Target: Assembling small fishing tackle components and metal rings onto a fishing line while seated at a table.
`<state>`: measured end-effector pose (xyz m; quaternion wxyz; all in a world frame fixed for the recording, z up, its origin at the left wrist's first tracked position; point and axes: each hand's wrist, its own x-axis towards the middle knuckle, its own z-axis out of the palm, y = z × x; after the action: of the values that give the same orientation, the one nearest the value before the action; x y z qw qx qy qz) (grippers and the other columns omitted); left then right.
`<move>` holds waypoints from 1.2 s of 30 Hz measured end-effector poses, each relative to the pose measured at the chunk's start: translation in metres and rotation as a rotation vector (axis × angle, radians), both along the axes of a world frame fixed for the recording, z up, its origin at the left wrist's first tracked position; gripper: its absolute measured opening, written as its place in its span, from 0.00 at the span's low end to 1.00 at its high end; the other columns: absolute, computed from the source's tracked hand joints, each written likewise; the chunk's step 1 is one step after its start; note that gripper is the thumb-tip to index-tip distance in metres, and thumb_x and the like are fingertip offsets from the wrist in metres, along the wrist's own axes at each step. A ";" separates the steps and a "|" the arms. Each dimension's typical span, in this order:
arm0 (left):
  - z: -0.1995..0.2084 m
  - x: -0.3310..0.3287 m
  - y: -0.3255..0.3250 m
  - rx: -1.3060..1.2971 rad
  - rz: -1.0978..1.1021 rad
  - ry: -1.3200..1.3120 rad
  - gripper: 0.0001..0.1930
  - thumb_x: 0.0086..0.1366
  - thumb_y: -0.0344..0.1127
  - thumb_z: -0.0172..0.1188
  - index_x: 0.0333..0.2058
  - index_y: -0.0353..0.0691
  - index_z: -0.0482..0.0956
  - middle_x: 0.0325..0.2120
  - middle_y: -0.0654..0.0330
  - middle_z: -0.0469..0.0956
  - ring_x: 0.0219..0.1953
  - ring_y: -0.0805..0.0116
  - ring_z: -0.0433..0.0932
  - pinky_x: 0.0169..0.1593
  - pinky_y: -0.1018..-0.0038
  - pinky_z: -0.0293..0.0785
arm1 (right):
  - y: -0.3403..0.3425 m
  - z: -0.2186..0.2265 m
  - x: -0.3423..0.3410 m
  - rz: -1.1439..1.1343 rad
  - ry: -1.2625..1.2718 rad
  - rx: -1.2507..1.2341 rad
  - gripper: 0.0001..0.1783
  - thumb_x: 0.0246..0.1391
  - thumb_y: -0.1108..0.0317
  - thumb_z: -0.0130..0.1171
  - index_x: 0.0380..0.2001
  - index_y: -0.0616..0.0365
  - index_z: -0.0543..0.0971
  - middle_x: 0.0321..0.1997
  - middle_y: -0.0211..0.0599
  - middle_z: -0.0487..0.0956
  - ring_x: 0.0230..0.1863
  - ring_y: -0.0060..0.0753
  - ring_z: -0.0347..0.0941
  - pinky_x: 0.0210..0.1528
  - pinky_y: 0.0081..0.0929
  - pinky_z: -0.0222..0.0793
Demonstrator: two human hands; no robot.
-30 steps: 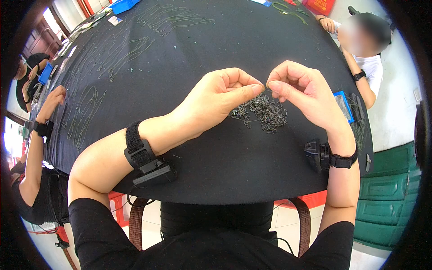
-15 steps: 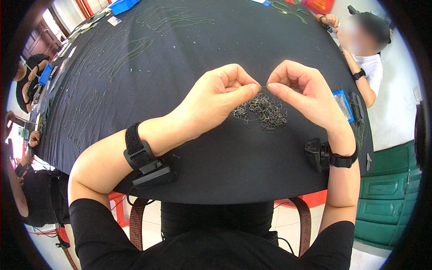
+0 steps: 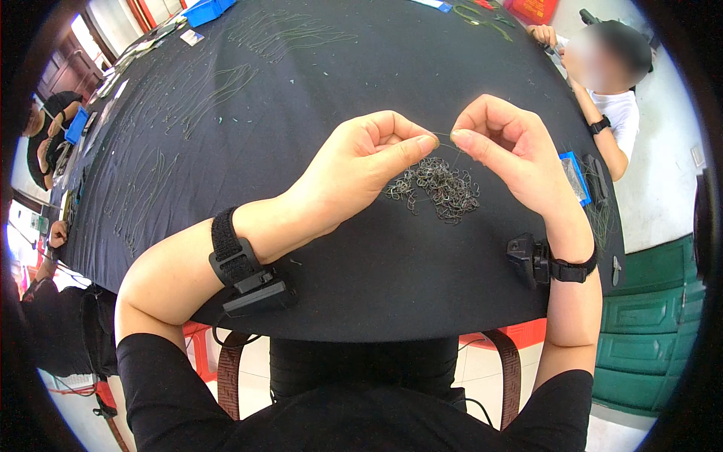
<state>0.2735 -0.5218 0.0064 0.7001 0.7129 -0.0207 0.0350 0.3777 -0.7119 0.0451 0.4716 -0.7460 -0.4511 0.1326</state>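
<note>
A thin greenish line [image 3: 444,135] runs across the small gap between my two hands, with a finer strand hanging by it. My left hand [image 3: 361,158] pinches the line between thumb and forefinger, its other fingers curled in. On the other side my right hand [image 3: 508,147] pinches it the same way, thumb against a bent forefinger. Whether a hook sits at the fingertips is too small to tell. Just below and nearer to me, a tangled heap of small dark metal fish hooks [image 3: 452,197] lies on the black tablecloth [image 3: 392,279].
Long thin greenish lines [image 3: 218,90] lie spread over the left and far parts of the table. A blue-edged tray [image 3: 575,179] sits beyond my right wrist, near more loose strands. At the far right a co-worker's hands [image 3: 544,36] are raised at the table edge.
My right hand has risen slightly and drawn a little away from the left, so the gap with the line in it is wider. My left hand has hardly moved.
</note>
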 end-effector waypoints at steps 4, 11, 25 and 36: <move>0.001 0.000 0.000 -0.015 -0.020 0.012 0.11 0.67 0.41 0.58 0.41 0.40 0.78 0.22 0.78 0.69 0.20 0.90 0.57 0.22 0.88 0.50 | 0.000 -0.001 0.001 0.043 0.057 0.005 0.10 0.58 0.66 0.59 0.33 0.64 0.77 0.27 0.24 0.75 0.30 0.12 0.67 0.32 0.15 0.64; 0.000 0.000 0.000 -0.009 -0.028 0.004 0.12 0.68 0.42 0.58 0.41 0.40 0.78 0.23 0.78 0.69 0.20 0.90 0.57 0.22 0.88 0.50 | -0.001 0.000 0.002 0.048 0.051 -0.018 0.10 0.58 0.66 0.59 0.33 0.64 0.77 0.27 0.24 0.75 0.30 0.12 0.67 0.32 0.16 0.64; 0.000 0.001 0.000 0.029 -0.025 0.010 0.12 0.68 0.42 0.58 0.42 0.39 0.77 0.22 0.78 0.68 0.20 0.90 0.57 0.22 0.88 0.50 | 0.000 -0.003 0.003 0.085 0.060 -0.024 0.08 0.58 0.66 0.59 0.32 0.61 0.76 0.27 0.20 0.71 0.28 0.09 0.63 0.29 0.12 0.59; -0.001 0.001 0.000 0.020 -0.035 -0.001 0.10 0.68 0.40 0.58 0.39 0.40 0.77 0.20 0.78 0.68 0.19 0.90 0.57 0.22 0.88 0.50 | 0.003 -0.012 0.002 0.077 0.038 0.025 0.09 0.57 0.67 0.61 0.35 0.62 0.75 0.27 0.24 0.74 0.31 0.13 0.68 0.35 0.17 0.67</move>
<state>0.2741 -0.5222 0.0055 0.6933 0.7195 -0.0338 0.0231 0.3794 -0.7093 0.0334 0.4839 -0.7195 -0.4720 0.1593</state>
